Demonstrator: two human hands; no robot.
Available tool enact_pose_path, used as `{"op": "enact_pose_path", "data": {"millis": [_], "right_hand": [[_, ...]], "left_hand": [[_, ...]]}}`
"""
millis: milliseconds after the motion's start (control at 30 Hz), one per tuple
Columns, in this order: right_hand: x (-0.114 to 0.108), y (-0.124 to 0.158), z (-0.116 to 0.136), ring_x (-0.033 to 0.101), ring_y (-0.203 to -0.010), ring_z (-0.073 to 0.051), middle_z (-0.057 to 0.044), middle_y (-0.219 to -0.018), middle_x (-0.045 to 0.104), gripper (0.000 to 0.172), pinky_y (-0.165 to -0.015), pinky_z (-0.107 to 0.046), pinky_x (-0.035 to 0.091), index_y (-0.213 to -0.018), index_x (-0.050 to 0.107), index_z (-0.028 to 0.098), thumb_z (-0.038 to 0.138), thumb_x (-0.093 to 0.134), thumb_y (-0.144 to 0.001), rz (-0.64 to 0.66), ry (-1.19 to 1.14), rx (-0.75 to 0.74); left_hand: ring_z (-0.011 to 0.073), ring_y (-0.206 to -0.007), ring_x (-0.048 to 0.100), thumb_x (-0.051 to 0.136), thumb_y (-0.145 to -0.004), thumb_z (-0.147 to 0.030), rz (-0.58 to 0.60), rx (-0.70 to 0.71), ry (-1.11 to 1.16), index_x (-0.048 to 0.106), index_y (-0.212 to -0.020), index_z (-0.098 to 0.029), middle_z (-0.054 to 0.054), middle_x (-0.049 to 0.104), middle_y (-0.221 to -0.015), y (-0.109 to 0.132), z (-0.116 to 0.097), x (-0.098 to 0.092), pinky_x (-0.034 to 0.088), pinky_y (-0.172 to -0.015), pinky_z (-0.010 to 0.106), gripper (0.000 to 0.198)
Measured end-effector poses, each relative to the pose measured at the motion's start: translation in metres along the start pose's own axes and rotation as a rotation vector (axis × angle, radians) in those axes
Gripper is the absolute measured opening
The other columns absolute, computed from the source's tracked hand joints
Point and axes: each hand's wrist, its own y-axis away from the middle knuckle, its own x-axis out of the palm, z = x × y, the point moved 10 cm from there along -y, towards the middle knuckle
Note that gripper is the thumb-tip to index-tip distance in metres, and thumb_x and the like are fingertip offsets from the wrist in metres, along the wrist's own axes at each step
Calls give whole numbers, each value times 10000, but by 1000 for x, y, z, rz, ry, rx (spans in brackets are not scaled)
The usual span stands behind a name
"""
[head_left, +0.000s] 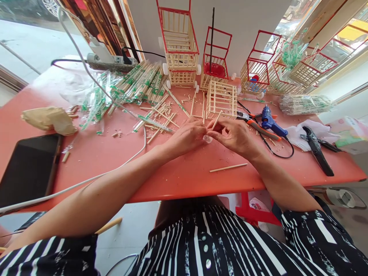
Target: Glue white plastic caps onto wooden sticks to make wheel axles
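One wooden stick: pale, thin, straight, held at slant.

Bright daylight reaches me from both upper corners; the pale opening at left is nearly white, and glare bleaches the far left corner of the table. Clear wrappers catch small glints, and shadows are soft. My wide lens stretches the phone, the pastel pack looks smeary, and the right hand reads fairly sharp
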Motion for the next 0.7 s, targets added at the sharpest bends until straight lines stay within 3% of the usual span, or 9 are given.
{"op": "enact_pose_path", "data": {"millis": [333, 533, 700], "right_hand": [[-4, -1, -2, 552, -680, -138, -27, -785, 688, 382, -641, -281, 387, -844, 679, 181, 529, 612, -987, 28, -27, 13], [-4, 0, -5, 504, -655, -121, -4, -766, 661, 289, -638, -271, 373, -834, 680, 179, 425, 649, -983, -6, -21, 14], [-3, 0, -5, 477, -635, -120, 1, -751, 638, 324, -621, -268, 366, -819, 664, 189, 464, 637, -986, -19, 4, 9]], "left_hand": [[228, -971, 636, 617, -915, -224, -32, -6, 9, 754, -977, -176, 70, 716, -954, 1, 1, -3, 454, -1020, 388, 158], [236, -1000, 637, 630, -914, -226, -15, -23, 45, 753, -984, -174, 79, 726, -1006, 2, 1, -2, 464, -994, 382, 151], [235, -963, 621, 625, -913, -215, -19, -17, 29, 753, -945, -164, 79, 709, -959, 2, 1, -2, 462, -950, 376, 142]]}}
